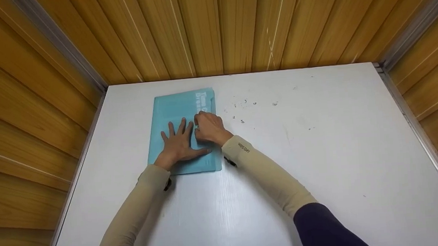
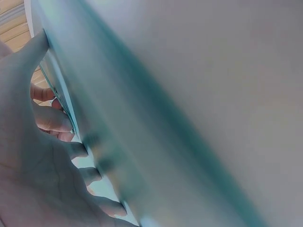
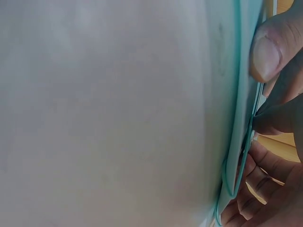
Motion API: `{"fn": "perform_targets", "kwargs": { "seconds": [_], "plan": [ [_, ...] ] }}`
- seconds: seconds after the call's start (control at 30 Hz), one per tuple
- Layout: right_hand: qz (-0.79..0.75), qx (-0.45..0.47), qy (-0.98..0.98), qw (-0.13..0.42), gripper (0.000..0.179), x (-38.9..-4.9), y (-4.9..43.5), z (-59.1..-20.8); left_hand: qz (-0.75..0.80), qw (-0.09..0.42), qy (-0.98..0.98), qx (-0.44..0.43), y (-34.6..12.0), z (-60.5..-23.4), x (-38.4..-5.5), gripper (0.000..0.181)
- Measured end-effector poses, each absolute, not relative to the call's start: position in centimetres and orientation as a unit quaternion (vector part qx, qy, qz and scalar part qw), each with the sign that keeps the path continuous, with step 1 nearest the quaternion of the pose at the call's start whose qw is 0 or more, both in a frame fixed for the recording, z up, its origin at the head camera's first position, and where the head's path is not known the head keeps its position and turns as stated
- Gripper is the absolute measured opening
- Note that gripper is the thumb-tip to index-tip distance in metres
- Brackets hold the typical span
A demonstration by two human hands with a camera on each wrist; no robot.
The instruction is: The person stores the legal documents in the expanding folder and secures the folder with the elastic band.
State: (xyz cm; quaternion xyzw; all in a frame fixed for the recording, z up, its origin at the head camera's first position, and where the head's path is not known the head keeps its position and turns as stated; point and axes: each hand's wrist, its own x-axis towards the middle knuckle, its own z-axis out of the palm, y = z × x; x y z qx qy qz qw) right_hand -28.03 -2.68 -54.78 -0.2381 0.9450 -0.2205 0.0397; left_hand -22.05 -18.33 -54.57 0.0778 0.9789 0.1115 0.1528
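Observation:
A teal plastic file folder (image 1: 174,106) with white lettering lies on the white table, its closing edge toward the right. My left hand (image 1: 178,146) rests flat on its front with fingers spread and thumb pointing right. Beside it, my right hand (image 1: 209,127) is curled over the right part of the folder and pinches the edge of its flap (image 3: 245,156). In the right wrist view the thumb (image 3: 267,56) lies against the folder's surface. The curled fingers partly hide the pinched edge in the head view.
The white table (image 1: 320,162) carries small dark marks (image 1: 242,121) right of the folder. Wood-patterned panels (image 1: 236,27) stand behind the table and at both sides, with metal strips at the corners.

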Motion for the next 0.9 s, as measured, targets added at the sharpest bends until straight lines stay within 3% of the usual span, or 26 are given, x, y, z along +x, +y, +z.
{"fn": "perform_targets", "kwargs": {
  "seconds": [0.9],
  "plan": [
    [-0.25, -0.228, 0.937, 0.084, 0.029, -27.7, -1.2, -54.5, 0.11, 0.162, 0.978, 0.072, -18.3, -54.1, -21.9, 0.13]
  ]
}}
